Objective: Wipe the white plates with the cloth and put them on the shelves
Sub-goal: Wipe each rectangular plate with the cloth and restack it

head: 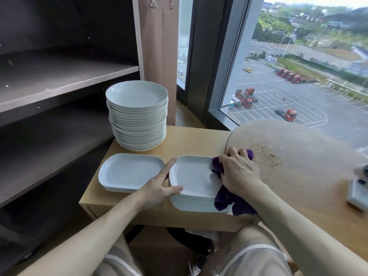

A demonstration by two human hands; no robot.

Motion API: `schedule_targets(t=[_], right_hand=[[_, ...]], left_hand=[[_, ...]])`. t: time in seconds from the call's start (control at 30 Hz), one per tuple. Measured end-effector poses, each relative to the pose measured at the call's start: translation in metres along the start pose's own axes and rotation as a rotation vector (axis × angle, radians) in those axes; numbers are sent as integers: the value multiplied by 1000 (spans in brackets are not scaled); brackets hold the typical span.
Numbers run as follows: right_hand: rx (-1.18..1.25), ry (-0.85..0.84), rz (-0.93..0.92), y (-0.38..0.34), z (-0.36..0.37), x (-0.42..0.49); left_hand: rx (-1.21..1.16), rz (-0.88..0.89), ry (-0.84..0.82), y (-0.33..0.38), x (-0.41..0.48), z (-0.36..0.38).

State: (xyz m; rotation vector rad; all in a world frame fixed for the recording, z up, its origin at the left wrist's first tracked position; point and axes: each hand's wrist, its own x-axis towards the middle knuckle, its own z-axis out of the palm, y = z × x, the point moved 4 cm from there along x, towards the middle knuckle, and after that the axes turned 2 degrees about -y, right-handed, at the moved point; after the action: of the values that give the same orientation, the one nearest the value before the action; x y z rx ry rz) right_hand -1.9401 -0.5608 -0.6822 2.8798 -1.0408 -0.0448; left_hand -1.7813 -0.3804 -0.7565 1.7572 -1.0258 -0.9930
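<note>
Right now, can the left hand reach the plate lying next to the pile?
Probably yes. The left hand rests against the pile, right beside that plate, and nothing lies between them. The right hand holds the cloth.

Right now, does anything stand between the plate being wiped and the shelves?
Only low down: a separate square plate lies left of the wiped plate, with the round stack behind it. Above them, nothing visible blocks the shelves.

Tall plate stack (137,116) behind low plates (129,172); shelves (59,80) left; perhaps a device (358,192) right.
</note>
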Motion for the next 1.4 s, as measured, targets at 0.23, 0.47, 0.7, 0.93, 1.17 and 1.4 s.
schedule_targets(t=[0.23, 0.47, 0.7, 0.93, 1.17, 1.4], right_hand=[[110, -185, -169, -5, -12, -42], [246, -392, -336, -21, -18, -44], [397, -222, -303, 12, 2, -42], [144, -18, -455, -33, 5, -24], [331, 13, -512, -82, 3, 7], [97, 97, -286, -76, -1, 20]], left_hand=[[4, -2, 6, 1, -1, 0], [-30, -11, -31, -2, 2, -1], [-24, -17, -54, -4, 3, 1], [-31, -32, -107, -3, 4, 2], [-92, -10, -135, -4, 3, 1], [-45, -7, -79, -1, 3, -1]])
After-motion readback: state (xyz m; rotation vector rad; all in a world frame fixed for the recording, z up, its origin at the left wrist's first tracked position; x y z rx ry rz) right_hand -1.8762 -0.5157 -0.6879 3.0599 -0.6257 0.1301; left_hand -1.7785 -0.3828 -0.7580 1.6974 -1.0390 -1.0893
